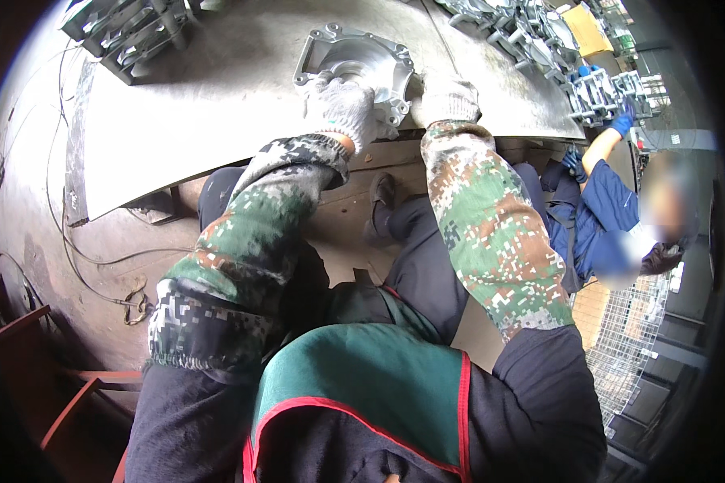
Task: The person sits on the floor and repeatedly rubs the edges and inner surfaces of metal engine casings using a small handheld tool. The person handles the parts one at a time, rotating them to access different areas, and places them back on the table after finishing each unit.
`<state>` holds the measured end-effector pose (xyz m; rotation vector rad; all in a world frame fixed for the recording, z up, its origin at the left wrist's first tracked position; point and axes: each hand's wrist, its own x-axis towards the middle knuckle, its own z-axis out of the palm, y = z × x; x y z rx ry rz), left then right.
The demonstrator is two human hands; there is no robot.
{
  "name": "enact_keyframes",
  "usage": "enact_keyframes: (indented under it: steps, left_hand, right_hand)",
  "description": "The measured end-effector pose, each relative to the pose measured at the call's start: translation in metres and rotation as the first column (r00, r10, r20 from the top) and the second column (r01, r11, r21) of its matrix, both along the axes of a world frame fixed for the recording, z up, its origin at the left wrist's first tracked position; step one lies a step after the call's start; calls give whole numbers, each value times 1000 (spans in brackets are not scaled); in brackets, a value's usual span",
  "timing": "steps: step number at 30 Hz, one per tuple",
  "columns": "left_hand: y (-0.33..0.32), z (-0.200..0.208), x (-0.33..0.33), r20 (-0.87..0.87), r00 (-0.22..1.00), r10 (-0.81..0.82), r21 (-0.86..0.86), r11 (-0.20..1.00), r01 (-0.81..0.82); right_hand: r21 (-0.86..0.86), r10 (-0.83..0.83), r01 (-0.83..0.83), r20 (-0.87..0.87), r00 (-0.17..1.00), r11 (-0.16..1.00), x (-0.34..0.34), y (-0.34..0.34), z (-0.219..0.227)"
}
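A silvery cast-metal housing (388, 68) with a round recess and bolt holes along its rim lies at the near edge of the metal-topped table. My left hand (338, 106), in a whitish knit glove, grips its near left side with the fingers curled over the recess. My right hand (449, 98), gloved the same way, is closed just beside the housing's right edge. Whatever sits in those right fingers is hidden, and I cannot tell whether they touch the casting. Camouflage sleeves cover both my forearms.
Stacked metal castings (129, 32) stand at the table's far left, and more castings (519, 32) are piled at the far right by a yellow sheet (586, 30). A co-worker in blue (600, 217) handles parts at right, near a wire mesh basket (624, 346). Cables (68, 233) trail at left.
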<state>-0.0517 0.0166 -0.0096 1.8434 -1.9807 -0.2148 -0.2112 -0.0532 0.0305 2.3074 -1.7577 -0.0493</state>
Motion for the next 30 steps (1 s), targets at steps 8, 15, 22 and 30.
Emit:
enact_keyframes:
  steps: [8,15,22,30]
  left_hand:
    - [4,11,-11,65,997,-51,62,997,47]
    - [7,21,-11,70,997,-18,94,996,12]
    - [4,29,-9,95,995,-3,194,981,-16]
    - [-8,10,-23,133,991,-27,130,991,10]
  right_hand:
    - [76,-30,41,-138,990,996,-19,-12,-17]
    - [523,126,-135,52,991,842,-34,-31,4]
    - [570,17,-623,731,683,536,-71,-56,-5]
    - [134,185,-188,34,982,973,-67,-37,-9]
